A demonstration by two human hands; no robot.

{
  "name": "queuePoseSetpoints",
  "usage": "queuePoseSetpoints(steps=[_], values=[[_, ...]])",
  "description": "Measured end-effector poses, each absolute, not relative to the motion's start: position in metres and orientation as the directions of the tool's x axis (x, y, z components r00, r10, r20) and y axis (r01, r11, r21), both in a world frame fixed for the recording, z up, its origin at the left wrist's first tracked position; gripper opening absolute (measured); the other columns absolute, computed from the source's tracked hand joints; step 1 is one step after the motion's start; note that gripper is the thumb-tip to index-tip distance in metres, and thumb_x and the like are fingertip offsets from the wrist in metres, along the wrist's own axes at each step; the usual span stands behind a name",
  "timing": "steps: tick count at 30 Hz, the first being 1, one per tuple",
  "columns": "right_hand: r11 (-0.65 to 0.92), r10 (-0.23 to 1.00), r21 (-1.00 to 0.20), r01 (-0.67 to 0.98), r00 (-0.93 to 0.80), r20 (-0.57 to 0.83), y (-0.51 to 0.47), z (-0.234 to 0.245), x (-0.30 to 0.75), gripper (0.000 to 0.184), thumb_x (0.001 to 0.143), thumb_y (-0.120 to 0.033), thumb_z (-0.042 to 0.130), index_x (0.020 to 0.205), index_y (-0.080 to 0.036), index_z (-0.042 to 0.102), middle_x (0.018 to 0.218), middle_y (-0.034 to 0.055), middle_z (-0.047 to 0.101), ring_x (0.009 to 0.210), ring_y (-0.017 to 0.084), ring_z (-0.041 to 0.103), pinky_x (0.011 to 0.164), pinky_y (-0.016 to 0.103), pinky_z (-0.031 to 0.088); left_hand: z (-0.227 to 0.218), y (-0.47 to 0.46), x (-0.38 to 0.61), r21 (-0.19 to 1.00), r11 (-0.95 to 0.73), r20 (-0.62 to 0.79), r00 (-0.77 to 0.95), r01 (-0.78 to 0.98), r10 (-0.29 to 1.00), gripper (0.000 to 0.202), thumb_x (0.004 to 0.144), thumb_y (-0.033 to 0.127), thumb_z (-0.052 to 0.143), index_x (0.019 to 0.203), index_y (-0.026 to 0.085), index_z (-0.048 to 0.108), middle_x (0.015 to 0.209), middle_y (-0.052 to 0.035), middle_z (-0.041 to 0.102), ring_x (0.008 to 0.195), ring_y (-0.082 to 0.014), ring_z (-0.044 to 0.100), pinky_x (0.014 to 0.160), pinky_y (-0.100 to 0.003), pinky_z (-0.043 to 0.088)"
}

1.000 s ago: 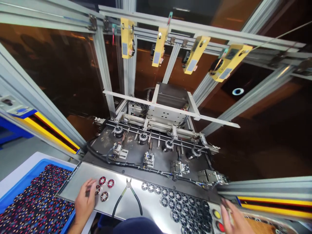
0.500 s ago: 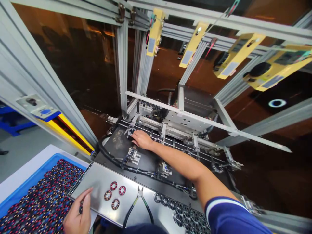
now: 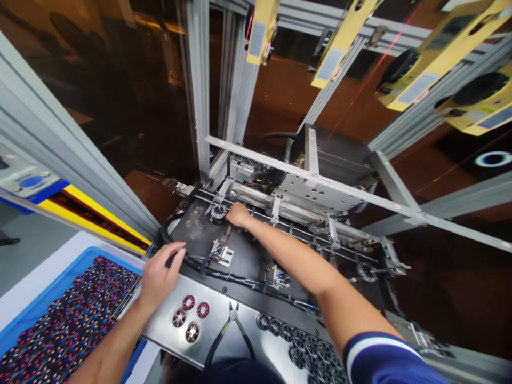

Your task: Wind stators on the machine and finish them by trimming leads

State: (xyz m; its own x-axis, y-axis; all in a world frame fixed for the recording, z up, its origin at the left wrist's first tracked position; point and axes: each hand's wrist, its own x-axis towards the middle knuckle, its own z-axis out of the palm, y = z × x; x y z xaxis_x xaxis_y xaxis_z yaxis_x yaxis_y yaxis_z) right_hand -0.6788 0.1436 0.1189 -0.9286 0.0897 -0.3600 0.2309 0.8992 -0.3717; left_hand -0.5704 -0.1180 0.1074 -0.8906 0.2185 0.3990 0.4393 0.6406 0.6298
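beside the stator [image 3: 218, 212], right hand [image 3: 238, 214] outstretched

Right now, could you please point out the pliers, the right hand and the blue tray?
pliers [image 3: 233, 319], head view, on the pivot.
right hand [image 3: 238, 214], head view, on its back.
blue tray [image 3: 68, 277], head view, on its rim.

Your counter [image 3: 212, 328] is sheet steel, smooth and glossy, throwing back the light. The 4 discs [image 3: 188, 302] on it carry shiny wire windings. The pliers [image 3: 231, 333] have matt black rubbery handles. The tray [image 3: 56, 274] is smooth blue plastic. The machine bed [image 3: 248, 256] is matt black, and its frame [image 3: 200, 90] is satin ribbed aluminium. The ring [image 3: 218, 212] by your right hand [image 3: 238, 214] is bright bare metal. Your sleeve [image 3: 384, 357] is blue knit cloth.
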Motion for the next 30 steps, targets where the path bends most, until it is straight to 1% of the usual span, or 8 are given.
queuePoseSetpoints(steps=[4, 6, 9, 14, 20, 26, 28, 30], values=[[0.821, 0.195, -0.397, 0.411, -0.854, -0.483, 0.142, 0.120, -0.702, 0.033, 0.092, -0.034, 0.062, 0.119, -0.015, 0.060, 0.118, 0.0082, 0.062, 0.102, 0.023, 0.064, 0.084, 0.040, 0.056, 0.115, -0.078, -0.627, 0.499, 0.608, 0.365, -0.786, 0.618, 0.499, 0.034, 0.095, 0.037, 0.048, 0.116, 0.017, 0.066, 0.121, -0.0110, 0.071, 0.117, -0.0249, 0.063, 0.103, -0.040, 0.047], [0.778, 0.239, -0.419, 0.469, -0.837, -0.493, 0.145, 0.121, -0.704, 0.033, 0.092, -0.033, 0.063, 0.119, -0.015, 0.059, 0.119, 0.0087, 0.062, 0.104, 0.023, 0.063, 0.085, 0.039, 0.055, 0.112, -0.061, -0.645, 0.430, 0.596, 0.325, -0.732, 0.679, 0.599, 0.037, 0.093, 0.034, 0.052, 0.123, 0.016, 0.063, 0.136, -0.0121, 0.062, 0.133, -0.0284, 0.050, 0.109, -0.045, 0.041], [0.720, 0.261, -0.489, 0.492, -0.845, -0.467, 0.150, 0.122, -0.698, 0.033, 0.093, -0.034, 0.061, 0.121, -0.016, 0.058, 0.121, 0.0089, 0.061, 0.104, 0.023, 0.063, 0.086, 0.041, 0.055, 0.105, -0.042, -0.661, 0.343, 0.590, 0.259, -0.677, 0.731, 0.689, 0.044, 0.091, 0.031, 0.055, 0.132, 0.016, 0.057, 0.150, -0.0131, 0.048, 0.142, -0.0324, 0.037, 0.112, -0.051, 0.035], [0.641, 0.191, -0.614, 0.461, -0.870, -0.454, 0.149, 0.115, -0.693, 0.031, 0.094, -0.035, 0.059, 0.119, -0.015, 0.059, 0.117, 0.0078, 0.063, 0.099, 0.021, 0.064, 0.083, 0.040, 0.056, 0.098, -0.028, -0.667, 0.238, 0.616, 0.175, -0.657, 0.751, 0.733, 0.050, 0.092, 0.031, 0.054, 0.138, 0.014, 0.051, 0.152, -0.0166, 0.044, 0.143, -0.0347, 0.034, 0.113, -0.057, 0.030], [0.653, 0.145, -0.642, 0.400, -0.899, -0.413, 0.143, 0.120, -0.695, 0.030, 0.094, -0.034, 0.059, 0.118, -0.015, 0.059, 0.115, 0.0074, 0.063, 0.096, 0.020, 0.065, 0.081, 0.039, 0.057, 0.096, -0.026, -0.665, 0.151, 0.652, 0.120, -0.668, 0.743, 0.734, 0.052, 0.092, 0.029, 0.051, 0.142, 0.015, 0.047, 0.153, -0.0158, 0.042, 0.144, -0.0339, 0.034, 0.113, -0.056, 0.031], [0.756, 0.019, -0.645, 0.113, -0.988, -0.150, 0.171, 0.174, -0.621, 0.027, 0.091, -0.039, 0.063, 0.105, -0.016, 0.065, 0.103, 0.0036, 0.068, 0.092, 0.017, 0.065, 0.083, 0.035, 0.053, 0.101, -0.028, -0.663, 0.110, 0.658, 0.075, -0.666, 0.745, 0.742, 0.054, 0.090, 0.026, 0.052, 0.142, 0.013, 0.047, 0.154, -0.0167, 0.040, 0.142, -0.0363, 0.036, 0.111, -0.056, 0.032], [0.791, -0.027, -0.611, 0.024, -0.997, -0.075, 0.201, 0.187, -0.577, 0.024, 0.088, -0.040, 0.066, 0.095, -0.017, 0.067, 0.090, 0.0004, 0.070, 0.085, 0.014, 0.065, 0.081, 0.028, 0.050, 0.103, -0.028, -0.663, 0.119, 0.656, 0.058, -0.665, 0.745, 0.745, 0.055, 0.089, 0.026, 0.052, 0.142, 0.013, 0.047, 0.154, -0.0176, 0.040, 0.142, -0.0375, 0.036, 0.110, -0.057, 0.032], [0.841, -0.013, -0.542, 0.012, -0.999, -0.043, 0.234, 0.191, -0.537, 0.020, 0.092, -0.034, 0.061, 0.090, -0.014, 0.068, 0.082, 0.0020, 0.069, 0.078, 0.014, 0.064, 0.078, 0.028, 0.049, 0.104, -0.028, -0.666, 0.135, 0.652, 0.042, -0.661, 0.746, 0.749, 0.056, 0.087, 0.026, 0.052, 0.141, 0.011, 0.047, 0.153, -0.0188, 0.041, 0.141, -0.0378, 0.036, 0.111, -0.057, 0.032]])
